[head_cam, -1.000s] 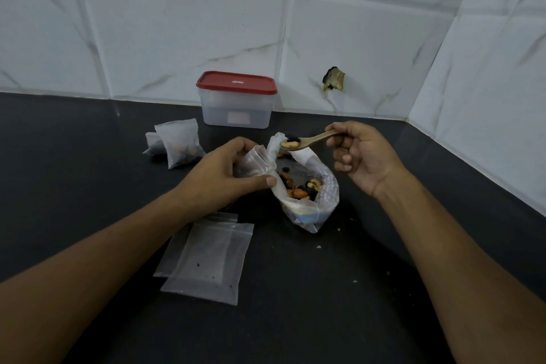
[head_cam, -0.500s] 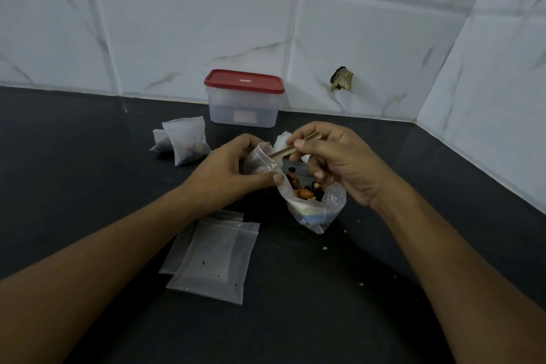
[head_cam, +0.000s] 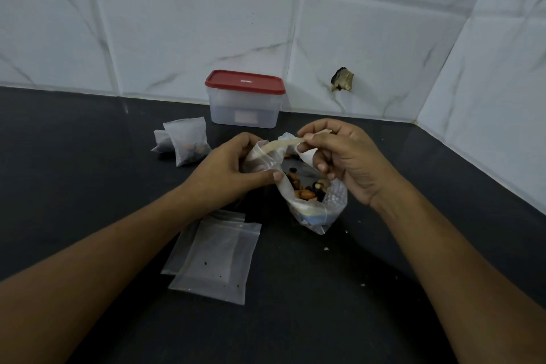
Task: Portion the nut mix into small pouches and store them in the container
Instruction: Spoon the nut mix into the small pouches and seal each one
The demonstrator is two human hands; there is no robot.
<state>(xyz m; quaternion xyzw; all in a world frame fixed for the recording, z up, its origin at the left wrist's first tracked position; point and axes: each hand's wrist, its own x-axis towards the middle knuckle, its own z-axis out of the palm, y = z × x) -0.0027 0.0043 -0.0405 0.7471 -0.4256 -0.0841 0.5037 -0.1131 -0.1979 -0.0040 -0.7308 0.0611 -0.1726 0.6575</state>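
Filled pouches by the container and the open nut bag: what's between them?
In the head view, the left hand sits between the filled pouches and the nut bag, gripping a small open pouch.

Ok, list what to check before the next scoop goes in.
1. Small pouch held with its mouth open by the left hand: ok.
2. Wooden spoon gripped by the right hand, its bowl end at the pouch mouth: ok.
3. Spoon fully emptied into the pouch: cannot tell, the bowl is hidden by plastic.
4. Nut mix bag standing open with nuts left inside: ok.
5. Empty pouches lying flat, ready for later portions: ok.
6. Container open to take finished pouches: not ok, its red lid is on.
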